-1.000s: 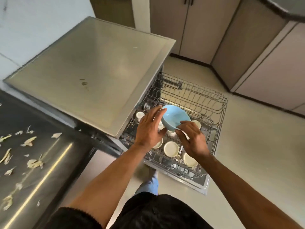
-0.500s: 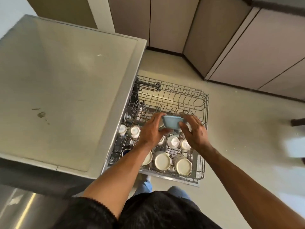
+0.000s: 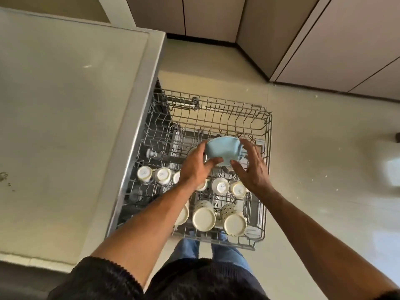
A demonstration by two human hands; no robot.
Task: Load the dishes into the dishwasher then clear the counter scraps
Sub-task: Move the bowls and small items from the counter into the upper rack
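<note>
Head cam: pulled-out dishwasher rack (image 3: 268,135) sits centre frame, w/ the light blue bowl (image 3: 223,151) held over its middle, tipped so the underside faces the camera. Left hand (image 3: 195,167) grips the bowl's left edge, thumb curled under the lower rim; right hand (image 3: 252,167) has fingers spread and fairly straight against the bowl's right side, more steadying than clamping; can't tell if the thumb actually bears on the rim. Bowl looks not yet seated in the tines. Progress, as a judgement: loading is well under way. Small white cups (image 3: 220,185) stand upside down in a row across the rack, and bigger speckled mugs (image 3: 204,218) are inverted in the lower row near the rack's front edge. The upper part of the rack is bare wire, so there's room. Scrap clearing isn't visible as started; the counter top (image 3: 65,105) at left shows only a few small marks, no scraps in shot. Vs 0.5 s ago: bowl has rolled from edge-on to underside-up and sits a bit further into the rack; right hand has loosened from a pinch to an open-fingered touch; cam has tilted down, more of the legs and dark top at bottom of frame.
</note>
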